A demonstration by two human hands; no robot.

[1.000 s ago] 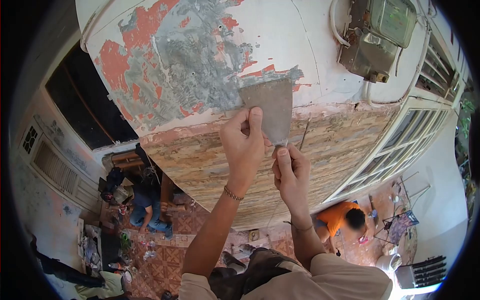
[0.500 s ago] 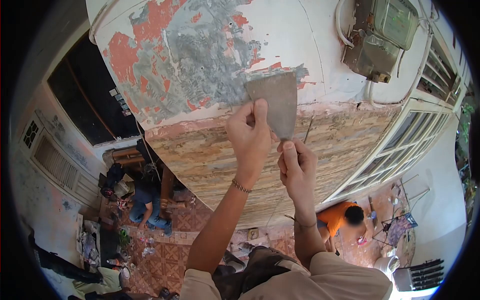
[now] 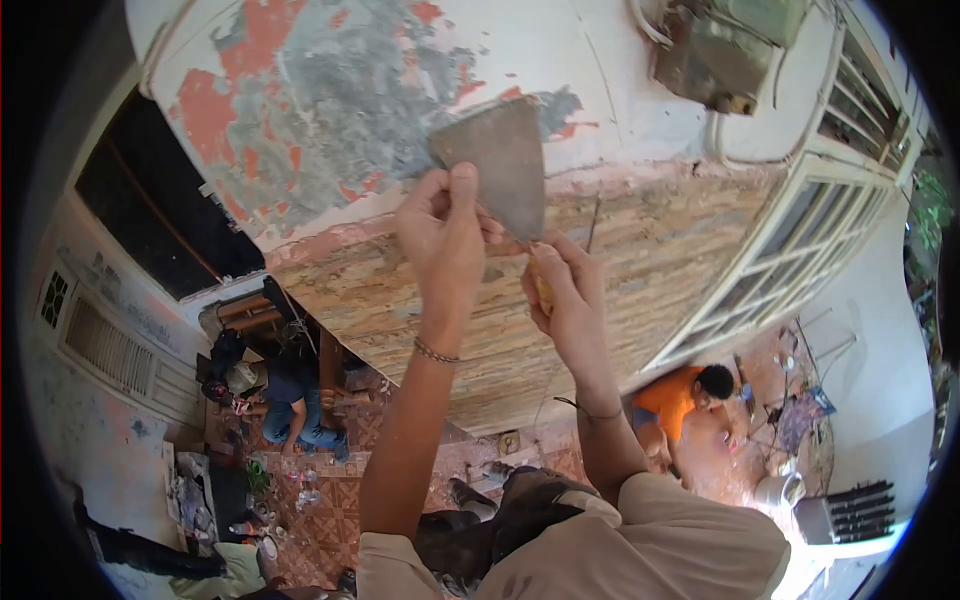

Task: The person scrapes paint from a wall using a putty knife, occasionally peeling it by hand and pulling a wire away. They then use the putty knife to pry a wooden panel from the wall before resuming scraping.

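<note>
A broad putty knife (image 3: 500,165) with a grey, trapezoid blade is in both hands, its wide edge up at the lower border of the grey patched area (image 3: 345,90) on the wall. My left hand (image 3: 445,235) pinches the blade's left side, thumb on the near face. Below it, my right hand (image 3: 568,300) wraps the yellowish handle, mostly hidden by the fingers. Whether the edge touches the wall cannot be made out. Around the grey patch, reddish spots show through the white paint.
Stone-patterned cladding (image 3: 400,320) covers the wall below. An electric meter box (image 3: 715,60) hangs upper right, above a white-framed window (image 3: 750,265). One person in dark clothes (image 3: 290,400) crouches lower left; another in orange (image 3: 668,405) is lower right. Several items lie on the tiled floor (image 3: 340,510).
The view has shifted, so the wall sits farther up and left. The putty knife has moved slightly left along the wall and tilted, and more of its handle shows. Both hands keep their hold.
</note>
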